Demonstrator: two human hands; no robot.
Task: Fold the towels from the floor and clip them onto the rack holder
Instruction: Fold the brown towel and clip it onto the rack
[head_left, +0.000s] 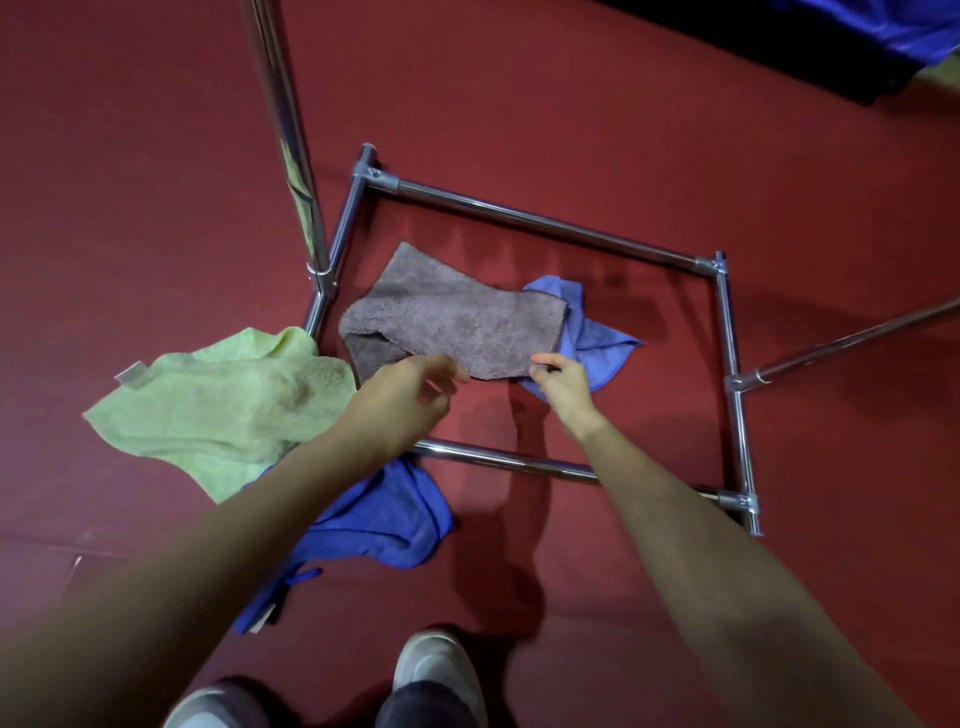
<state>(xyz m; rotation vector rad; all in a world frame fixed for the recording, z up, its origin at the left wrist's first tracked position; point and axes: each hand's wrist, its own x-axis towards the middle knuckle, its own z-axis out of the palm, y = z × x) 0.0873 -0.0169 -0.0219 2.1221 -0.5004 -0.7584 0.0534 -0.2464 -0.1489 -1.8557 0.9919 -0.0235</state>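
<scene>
Down low over the red floor (571, 104), both arms stretched toward the grey towel (457, 325) lying inside the metal base frame of the rack (545, 221). Left hand (410, 395) at the towel's near edge, fingers curled, thumb and fingertips seemingly pinching the hem, though hard to be sure from this angle. Right hand (563, 382) at the near right corner, fingertips closed on the grey edge just where it overlaps a pale blue towel (597, 332). Grey towel spread between the two hands, rumpled, far-left corner pointing away, left side folded under itself, plush nap showing. Pale blue towel poking out from beneath on the right, crumpled. Green towel (223, 405) sprawled to the left, draped over the frame's corner, small tag on its far edge. Darker blue towel (384, 514) bunched under the left forearm, across the near bar. Two grey shoes (436, 670) at the bottom.
</scene>
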